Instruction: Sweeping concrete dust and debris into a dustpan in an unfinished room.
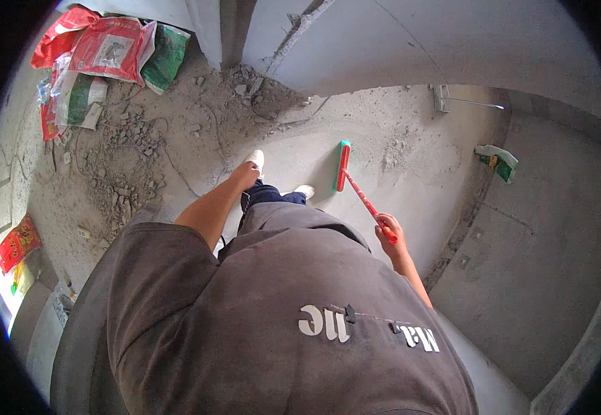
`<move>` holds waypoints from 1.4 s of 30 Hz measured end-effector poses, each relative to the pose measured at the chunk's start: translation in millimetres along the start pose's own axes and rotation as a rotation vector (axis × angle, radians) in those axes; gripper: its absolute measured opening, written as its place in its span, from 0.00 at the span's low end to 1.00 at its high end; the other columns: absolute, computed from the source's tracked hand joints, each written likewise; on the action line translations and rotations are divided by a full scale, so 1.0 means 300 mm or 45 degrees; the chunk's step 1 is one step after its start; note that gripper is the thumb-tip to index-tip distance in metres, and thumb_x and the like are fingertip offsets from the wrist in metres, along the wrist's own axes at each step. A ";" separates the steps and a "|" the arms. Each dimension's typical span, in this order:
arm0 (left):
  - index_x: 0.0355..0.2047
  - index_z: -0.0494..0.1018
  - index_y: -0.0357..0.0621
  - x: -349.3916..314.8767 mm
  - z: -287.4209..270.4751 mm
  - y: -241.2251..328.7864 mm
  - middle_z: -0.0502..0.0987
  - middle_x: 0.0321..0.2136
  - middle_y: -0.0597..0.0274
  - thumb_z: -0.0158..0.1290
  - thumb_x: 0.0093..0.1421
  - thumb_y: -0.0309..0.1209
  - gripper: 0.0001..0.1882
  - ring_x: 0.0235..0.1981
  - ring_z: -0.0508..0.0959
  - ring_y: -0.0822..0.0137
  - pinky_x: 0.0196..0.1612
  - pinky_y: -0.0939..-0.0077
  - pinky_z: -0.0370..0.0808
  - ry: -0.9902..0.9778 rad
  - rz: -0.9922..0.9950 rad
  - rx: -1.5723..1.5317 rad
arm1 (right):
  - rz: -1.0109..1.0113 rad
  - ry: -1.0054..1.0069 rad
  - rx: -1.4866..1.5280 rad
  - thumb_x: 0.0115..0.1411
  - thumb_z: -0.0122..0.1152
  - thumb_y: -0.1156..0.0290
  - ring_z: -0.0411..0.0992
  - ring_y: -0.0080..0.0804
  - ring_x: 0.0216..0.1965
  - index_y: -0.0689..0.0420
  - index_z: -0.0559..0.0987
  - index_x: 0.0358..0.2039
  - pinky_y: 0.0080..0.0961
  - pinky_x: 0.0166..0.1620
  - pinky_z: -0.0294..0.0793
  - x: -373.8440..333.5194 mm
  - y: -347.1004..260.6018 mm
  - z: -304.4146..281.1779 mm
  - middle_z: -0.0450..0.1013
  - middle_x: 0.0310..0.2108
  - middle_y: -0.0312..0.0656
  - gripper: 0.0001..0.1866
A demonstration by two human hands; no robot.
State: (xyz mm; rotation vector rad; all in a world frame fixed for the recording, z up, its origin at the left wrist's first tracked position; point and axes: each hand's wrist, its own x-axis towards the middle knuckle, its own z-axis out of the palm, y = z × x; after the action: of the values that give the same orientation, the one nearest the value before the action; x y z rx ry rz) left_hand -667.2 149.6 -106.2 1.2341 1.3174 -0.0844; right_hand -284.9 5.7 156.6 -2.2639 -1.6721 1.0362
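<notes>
My right hand (391, 234) is wrapped round the red handle of a broom (361, 196), gripping it near its end. The broom's red head with green bristles (342, 166) rests on the grey concrete floor, just right of my feet. My left hand (246, 174) hangs at the end of my lowered arm, beside my white left shoe (256, 160). Its fingers are mostly turned away, so their hold is hidden. The right shoe (305, 191) shows beyond the hem of my dark shirt.
Broken rubble (124, 173) and thin wires cover the floor to the left. Red and green sacks (110, 47) are heaped at the far left. A red bag (18, 243) lies at the left edge. At right are a metal tool with a thin rod (440, 98) and a green-and-white bag (499, 161).
</notes>
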 end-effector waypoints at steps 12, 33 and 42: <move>0.44 0.69 0.38 -0.026 0.027 -0.093 0.77 0.30 0.48 0.47 0.51 0.34 0.20 0.33 0.77 0.56 0.39 0.66 0.72 0.265 -0.041 0.061 | -0.013 0.195 0.189 0.47 0.53 0.78 0.71 0.35 0.41 0.60 0.75 0.35 0.27 0.46 0.69 0.132 0.174 -0.135 0.73 0.40 0.46 0.11; 0.36 0.73 0.41 -0.043 0.807 -0.227 0.74 0.41 0.54 0.50 0.49 0.38 0.17 0.45 0.72 0.59 0.51 0.65 0.65 -0.029 0.590 -0.109 | -0.475 -0.766 0.213 0.53 0.57 0.74 0.60 0.16 0.23 0.59 0.71 0.25 0.18 0.27 0.63 1.253 -0.100 0.751 0.65 0.21 0.31 0.05; 0.55 0.54 0.35 0.090 0.646 -0.302 0.57 0.55 0.43 0.54 0.49 0.60 0.47 0.56 0.60 0.49 0.56 0.59 0.60 0.883 0.229 -0.789 | -0.617 -1.435 0.480 0.61 0.47 0.54 0.69 0.51 0.34 0.58 0.71 0.32 0.39 0.35 0.66 1.094 -0.138 1.196 0.70 0.29 0.51 0.18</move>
State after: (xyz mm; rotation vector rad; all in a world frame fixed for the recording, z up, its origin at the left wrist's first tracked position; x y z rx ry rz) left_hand -588.1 -10.0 -227.6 0.8493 1.6298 0.8884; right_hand -485.0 213.0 -237.3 -0.9060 -1.8918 2.4059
